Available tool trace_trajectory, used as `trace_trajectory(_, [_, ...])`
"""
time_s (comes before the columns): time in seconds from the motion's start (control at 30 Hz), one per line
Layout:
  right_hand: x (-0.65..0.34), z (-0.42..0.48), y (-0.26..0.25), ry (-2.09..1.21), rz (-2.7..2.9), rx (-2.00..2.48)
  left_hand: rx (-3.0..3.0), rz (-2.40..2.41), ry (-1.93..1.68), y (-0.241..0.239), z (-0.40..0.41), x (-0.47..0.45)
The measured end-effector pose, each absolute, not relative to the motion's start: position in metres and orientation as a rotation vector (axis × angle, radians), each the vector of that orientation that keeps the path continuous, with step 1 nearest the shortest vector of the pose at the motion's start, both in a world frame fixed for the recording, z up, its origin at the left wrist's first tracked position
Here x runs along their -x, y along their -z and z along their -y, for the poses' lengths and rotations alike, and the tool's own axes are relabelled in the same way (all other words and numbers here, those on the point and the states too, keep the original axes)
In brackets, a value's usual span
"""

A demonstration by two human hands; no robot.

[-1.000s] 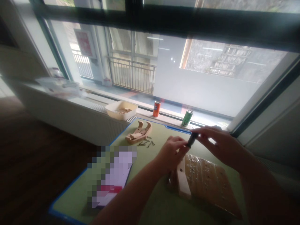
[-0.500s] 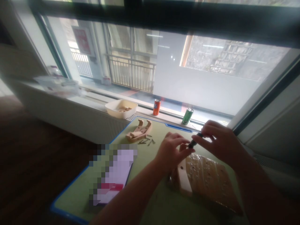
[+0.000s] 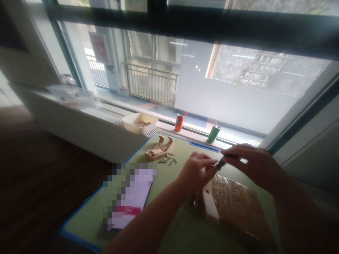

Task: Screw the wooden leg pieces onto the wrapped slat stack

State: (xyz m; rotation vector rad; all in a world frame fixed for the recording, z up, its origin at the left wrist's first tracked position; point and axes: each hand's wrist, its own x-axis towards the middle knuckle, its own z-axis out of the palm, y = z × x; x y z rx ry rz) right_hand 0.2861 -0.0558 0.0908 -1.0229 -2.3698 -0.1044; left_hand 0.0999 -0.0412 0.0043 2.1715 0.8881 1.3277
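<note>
My right hand [image 3: 254, 164] is closed around the dark handle of a screwdriver [image 3: 221, 162], whose tip points down and left. My left hand [image 3: 197, 173] pinches at that tip with thumb and fingers; what it pinches is too small to make out. Both hands hover over a pale wooden strip [image 3: 210, 204] that stands on edge against a wooden board with several holes [image 3: 238, 206]. The board lies on a green mat [image 3: 169, 197].
A curved wooden assembly [image 3: 159, 150] and several loose screws [image 3: 166, 161] lie at the mat's far side. A blurred booklet [image 3: 129, 197] rests at the left. On the sill stand a cream tray [image 3: 139, 123], an orange can [image 3: 179, 122] and a green can [image 3: 213, 133].
My right hand dipped toward the board with the screwdriver, then rose a little; my left hand stays pinched at its tip. The view shifted slightly.
</note>
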Motion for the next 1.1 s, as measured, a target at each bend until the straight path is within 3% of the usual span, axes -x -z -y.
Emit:
trace_trajectory(0.27, [-0.270, 0.063, -0.091, 0.303, 2.306, 1.117, -2.193, -0.868, -1.322, -0.005, 0.042, -0.102])
trace_trajectory(0.6, [-0.292, 0.058, -0.089, 0.173, 2.463, 1.010, -2.215, -0.856, -1.276, -0.006, 0.042, -0.102])
trace_trajectory(0.9, [-0.273, 0.060, -0.087, 0.420, 2.391, 1.185, -2.156, -0.918, -1.307, -0.006, 0.042, -0.099])
trace_trajectory(1.1, [-0.278, 0.066, -0.090, 0.245, 2.375, 1.220, -2.210, -0.801, -1.195, -0.006, 0.042, -0.099])
